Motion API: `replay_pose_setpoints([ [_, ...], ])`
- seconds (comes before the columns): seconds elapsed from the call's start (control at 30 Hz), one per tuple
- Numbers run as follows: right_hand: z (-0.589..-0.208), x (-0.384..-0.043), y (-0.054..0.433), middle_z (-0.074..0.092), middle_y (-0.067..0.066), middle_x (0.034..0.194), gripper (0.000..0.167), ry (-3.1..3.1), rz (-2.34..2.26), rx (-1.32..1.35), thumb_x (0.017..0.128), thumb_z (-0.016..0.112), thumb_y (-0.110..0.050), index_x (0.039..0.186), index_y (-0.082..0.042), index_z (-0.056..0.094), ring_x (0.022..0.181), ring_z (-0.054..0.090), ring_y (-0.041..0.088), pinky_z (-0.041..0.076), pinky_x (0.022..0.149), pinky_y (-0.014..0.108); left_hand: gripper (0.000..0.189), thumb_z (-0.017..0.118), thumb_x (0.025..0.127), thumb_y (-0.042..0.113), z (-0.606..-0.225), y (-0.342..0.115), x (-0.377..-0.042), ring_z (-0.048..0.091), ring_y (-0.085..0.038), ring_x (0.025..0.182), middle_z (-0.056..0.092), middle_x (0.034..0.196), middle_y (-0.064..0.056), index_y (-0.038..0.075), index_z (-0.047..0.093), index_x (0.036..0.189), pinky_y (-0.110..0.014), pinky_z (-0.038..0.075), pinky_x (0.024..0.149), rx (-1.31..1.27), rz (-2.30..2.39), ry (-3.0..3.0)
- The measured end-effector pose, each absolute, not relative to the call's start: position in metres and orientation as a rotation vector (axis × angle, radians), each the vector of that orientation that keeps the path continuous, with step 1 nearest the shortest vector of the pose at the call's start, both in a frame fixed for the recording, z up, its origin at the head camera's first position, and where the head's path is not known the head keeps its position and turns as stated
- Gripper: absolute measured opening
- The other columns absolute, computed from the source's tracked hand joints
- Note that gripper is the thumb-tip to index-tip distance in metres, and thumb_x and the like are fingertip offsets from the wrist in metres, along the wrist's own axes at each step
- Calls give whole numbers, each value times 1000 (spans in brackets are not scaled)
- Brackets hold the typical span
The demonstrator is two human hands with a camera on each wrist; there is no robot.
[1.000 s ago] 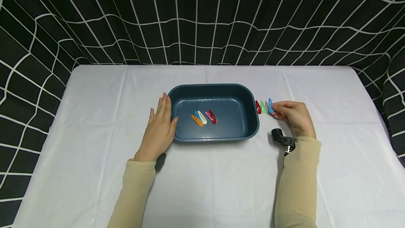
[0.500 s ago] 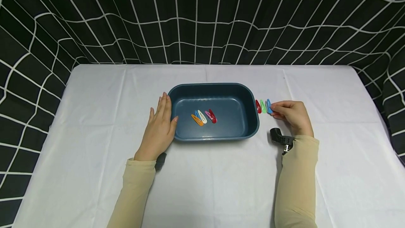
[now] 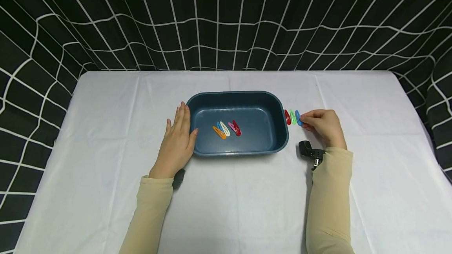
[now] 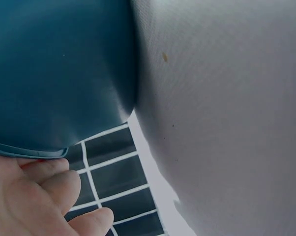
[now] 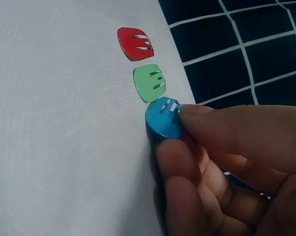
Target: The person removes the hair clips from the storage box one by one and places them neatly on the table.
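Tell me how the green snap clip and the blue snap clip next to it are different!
The green snap clip is light green, while the blue snap clip is bright blue.
The right hand pinches the blue snap clip in its fingers, but isn't holding the green snap clip.
The green snap clip lies nearer the tub; the blue snap clip is farther away.
Both have slots cut through them and are outside the tub.
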State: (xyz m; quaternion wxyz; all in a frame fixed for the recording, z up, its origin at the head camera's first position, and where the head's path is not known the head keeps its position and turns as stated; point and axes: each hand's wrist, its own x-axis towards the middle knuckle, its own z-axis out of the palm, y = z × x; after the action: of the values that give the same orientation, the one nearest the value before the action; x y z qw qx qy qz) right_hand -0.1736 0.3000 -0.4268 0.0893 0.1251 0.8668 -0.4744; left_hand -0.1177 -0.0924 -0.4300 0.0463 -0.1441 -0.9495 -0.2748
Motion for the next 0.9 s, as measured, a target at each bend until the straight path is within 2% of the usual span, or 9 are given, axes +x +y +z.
replay_pose_setpoints([
  [0.2, -426, -173, 299, 65, -4, 74, 28, 2651, -1330, 423, 90, 64, -11, 104, 13, 65, 62, 57, 2, 48, 59, 16, 62, 44, 100, 22, -430, -92, -118, 11, -32, 143, 7, 156, -18, -9, 16, 146, -58, 13, 108, -447, -839, -2895],
  [0.57, -430, -176, 299, 62, -14, 65, 28, 2691, -1336, 459, 87, 67, -11, 102, 12, 67, 57, 54, -1, 46, 56, 15, 62, 45, 100, 22, -430, -93, -118, 11, -32, 142, 8, 156, -19, -9, 16, 146, -58, 13, 108, -448, -840, -2895],
  [0.9, -429, -173, 299, 62, -13, 70, 28, 2689, -1326, 466, 87, 67, -14, 102, 10, 67, 61, 56, 0, 47, 58, 14, 62, 44, 100, 22, -432, -93, -118, 11, -32, 143, 7, 156, -19, -9, 16, 146, -59, 13, 108, -449, -839, -2892],
])
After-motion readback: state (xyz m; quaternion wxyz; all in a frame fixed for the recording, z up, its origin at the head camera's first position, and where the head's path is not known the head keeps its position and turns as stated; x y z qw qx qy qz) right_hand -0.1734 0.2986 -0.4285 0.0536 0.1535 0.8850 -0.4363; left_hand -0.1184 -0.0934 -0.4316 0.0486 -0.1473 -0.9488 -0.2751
